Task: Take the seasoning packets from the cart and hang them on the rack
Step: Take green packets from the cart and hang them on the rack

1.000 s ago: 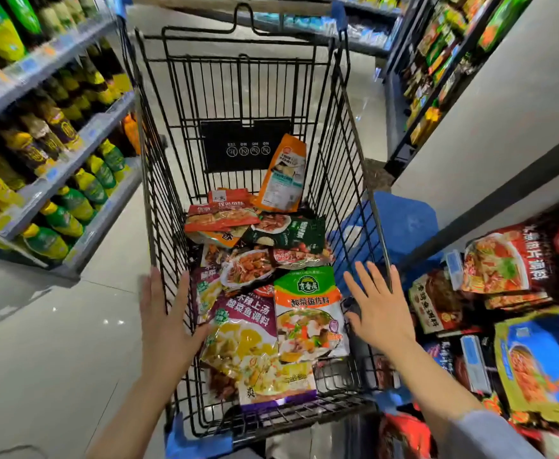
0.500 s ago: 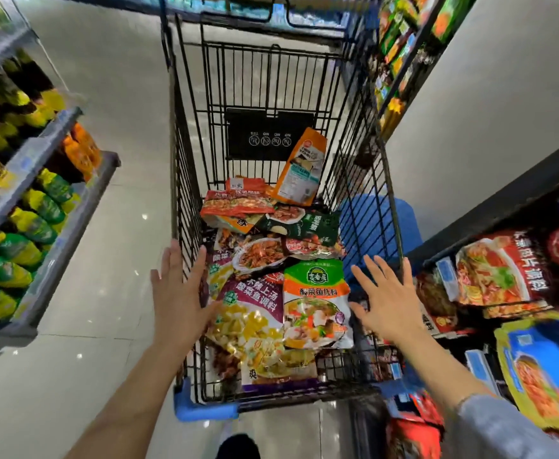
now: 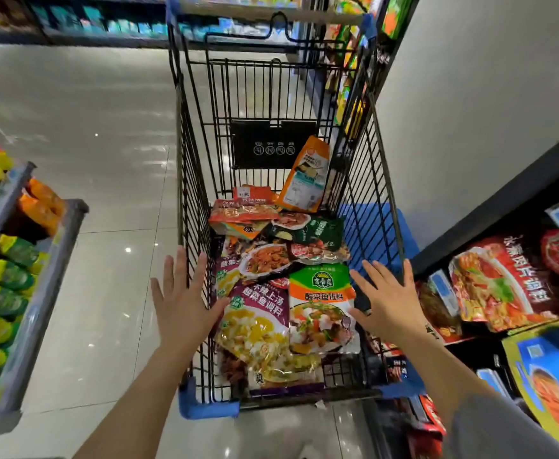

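While cart [image 3: 185,193] holds packets [image 3: 321,306], left hand [image 3: 180,303], right hand [image 3: 387,303] spread, holding nothing.

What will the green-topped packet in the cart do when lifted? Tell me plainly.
The green-topped packet looks like a flat plastic pouch, so it will probably flop and sag if held by one edge. Its glossy film may be slippery. It lies on top of the pile beside the purple packet, so it should lift free without dragging others.
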`<state>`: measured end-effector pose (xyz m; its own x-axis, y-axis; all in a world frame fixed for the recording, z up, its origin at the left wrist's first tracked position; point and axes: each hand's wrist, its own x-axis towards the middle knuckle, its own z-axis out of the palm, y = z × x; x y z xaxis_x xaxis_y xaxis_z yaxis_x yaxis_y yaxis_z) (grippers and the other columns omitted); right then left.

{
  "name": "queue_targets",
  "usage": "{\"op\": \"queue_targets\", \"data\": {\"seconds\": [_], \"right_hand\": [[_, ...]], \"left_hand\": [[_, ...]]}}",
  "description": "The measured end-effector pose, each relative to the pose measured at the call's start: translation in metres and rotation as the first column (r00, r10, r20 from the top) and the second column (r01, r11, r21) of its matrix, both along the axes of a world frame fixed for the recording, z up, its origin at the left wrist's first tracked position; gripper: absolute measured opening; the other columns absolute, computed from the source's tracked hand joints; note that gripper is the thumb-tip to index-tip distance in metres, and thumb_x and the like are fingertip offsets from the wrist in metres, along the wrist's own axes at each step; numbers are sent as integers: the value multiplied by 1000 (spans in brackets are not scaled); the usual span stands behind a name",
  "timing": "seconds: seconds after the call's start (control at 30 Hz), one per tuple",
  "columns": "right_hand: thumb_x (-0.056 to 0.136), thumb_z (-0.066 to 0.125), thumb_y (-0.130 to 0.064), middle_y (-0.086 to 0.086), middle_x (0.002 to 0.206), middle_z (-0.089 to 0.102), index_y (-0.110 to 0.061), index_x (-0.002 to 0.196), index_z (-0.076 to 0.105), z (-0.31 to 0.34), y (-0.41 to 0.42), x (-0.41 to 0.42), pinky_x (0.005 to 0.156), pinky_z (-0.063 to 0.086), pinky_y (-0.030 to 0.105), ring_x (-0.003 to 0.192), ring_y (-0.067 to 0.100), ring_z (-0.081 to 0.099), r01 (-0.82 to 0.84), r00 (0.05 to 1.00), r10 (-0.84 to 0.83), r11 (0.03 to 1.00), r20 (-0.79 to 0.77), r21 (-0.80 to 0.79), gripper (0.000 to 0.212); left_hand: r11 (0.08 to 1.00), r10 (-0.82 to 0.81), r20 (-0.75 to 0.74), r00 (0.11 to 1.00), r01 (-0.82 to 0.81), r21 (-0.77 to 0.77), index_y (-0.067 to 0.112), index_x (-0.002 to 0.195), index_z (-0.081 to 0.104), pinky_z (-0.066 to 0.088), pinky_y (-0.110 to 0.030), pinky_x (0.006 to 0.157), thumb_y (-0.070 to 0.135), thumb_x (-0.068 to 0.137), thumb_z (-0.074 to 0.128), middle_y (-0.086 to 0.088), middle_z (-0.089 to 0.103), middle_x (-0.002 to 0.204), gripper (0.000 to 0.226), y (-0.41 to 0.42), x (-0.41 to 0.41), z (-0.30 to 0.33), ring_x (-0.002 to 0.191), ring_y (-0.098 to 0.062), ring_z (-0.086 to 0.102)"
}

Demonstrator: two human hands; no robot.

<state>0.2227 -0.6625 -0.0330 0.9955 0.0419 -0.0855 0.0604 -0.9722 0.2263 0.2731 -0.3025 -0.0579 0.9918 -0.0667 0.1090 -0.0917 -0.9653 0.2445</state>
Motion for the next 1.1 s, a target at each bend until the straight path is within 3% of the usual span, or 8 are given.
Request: {"op": "queue_targets", "data": {"seconds": [0.13,0.33,0.43,0.57,0.67,0.77,0.87,1.1], "right_hand": [[73,57,-66,8,138,52,-24,133,53,0,-10,9,111,2,63,130,25,46,-17,1000,16,999,7,41,73],[84,23,-73,3,143,45,-27,137,49,15,-17,13,112,-3,60,135,20,39,-46,997,58,981,-56,187,75],[84,24,-67,-7,157,12,-34,149,17,30,-22,9,112,-19,49,146,15,4,-21,995,49,957,-91,289,73],[96,40,-45,-6,155,17,-28,147,27,75,-37,-13,118,-6,36,144,10,5,10,978,-123,830,166,557,55],[98,41,-38,-10,150,19,-25,141,40,127,-66,-29,117,2,31,138,-3,-2,-16,852,-306,797,426,604,45],[93,40,-35,7,142,46,-17,124,61,184,-113,-32,114,22,41,136,23,34,-3,664,-319,903,677,429,42],[82,56,-28,16,131,55,-12,111,68,227,-175,-24,106,33,51,123,34,49,251,697,-264,961,667,119,35],[98,29,-43,-2,158,12,-24,150,16,245,-263,-22,113,-12,43,146,21,-6,411,911,-376,862,170,-296,57]], "left_hand": [[999,-1,18,1000,1,36,25,148,26,12,-57,111,75,74,30,-9,6,158,90,-10,7,0,145,-29,6],[983,-74,51,996,65,171,19,145,36,-8,-50,113,75,84,8,-17,23,154,87,-16,13,6,145,-30,8],[955,-208,135,969,171,242,16,139,44,7,-64,108,53,83,60,-20,39,145,69,-34,11,10,144,-30,10],[952,-304,184,935,302,39,18,137,46,18,-57,107,55,91,42,-17,50,137,59,-141,7,51,129,-34,41],[817,-481,278,832,540,-203,20,139,44,34,-54,104,51,90,38,-12,46,140,58,-243,8,93,127,-30,41],[627,-621,386,682,728,-277,22,141,37,35,-49,105,50,92,40,-12,43,143,56,-323,8,131,128,-30,40],[514,-688,399,606,795,-322,32,146,24,34,-45,106,54,93,37,-9,36,148,59,-371,6,161,130,-31,39],[410,-744,352,568,804,-430,31,145,32,29,-45,109,47,92,46,0,27,152,57,-400,4,149,137,-19,27]]}}
